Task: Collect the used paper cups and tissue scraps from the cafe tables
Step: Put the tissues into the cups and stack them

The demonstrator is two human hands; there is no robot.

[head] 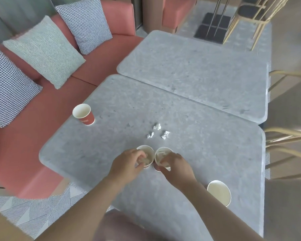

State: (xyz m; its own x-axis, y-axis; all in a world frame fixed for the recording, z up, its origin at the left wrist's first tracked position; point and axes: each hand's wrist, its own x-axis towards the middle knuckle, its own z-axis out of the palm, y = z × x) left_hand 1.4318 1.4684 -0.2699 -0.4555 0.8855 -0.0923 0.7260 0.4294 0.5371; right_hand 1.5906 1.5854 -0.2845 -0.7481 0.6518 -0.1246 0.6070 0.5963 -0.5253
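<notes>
- Two paper cups are being handled side by side, rims almost touching, near the middle of the near grey stone bench (111,136).
- The left paper cup (147,150) is being reached into by the left hand (127,164), whose fingers (140,154) are being curled round a crumpled tissue (145,160) at the cup's mouth.
- The right paper cup (161,153) is being gripped at its near rim by the right hand (176,168), with fingers laid over the rim and the thumb on the outer wall; white tissue is being shown inside it.
- Three tissue scraps (157,126) are being left loose on the bench just beyond the two cups, close together yet apart.
- A red paper cup (84,115) is being shown upright at the bench's left edge, well apart from the hands, beside a pink sofa (42,119) with patterned cushions (43,51).
- Another paper cup (219,192), white inside, is being partly hidden by the right forearm near the bench's right side.
- A second grey bench (189,66) is being shown butted against the far edge.
</notes>
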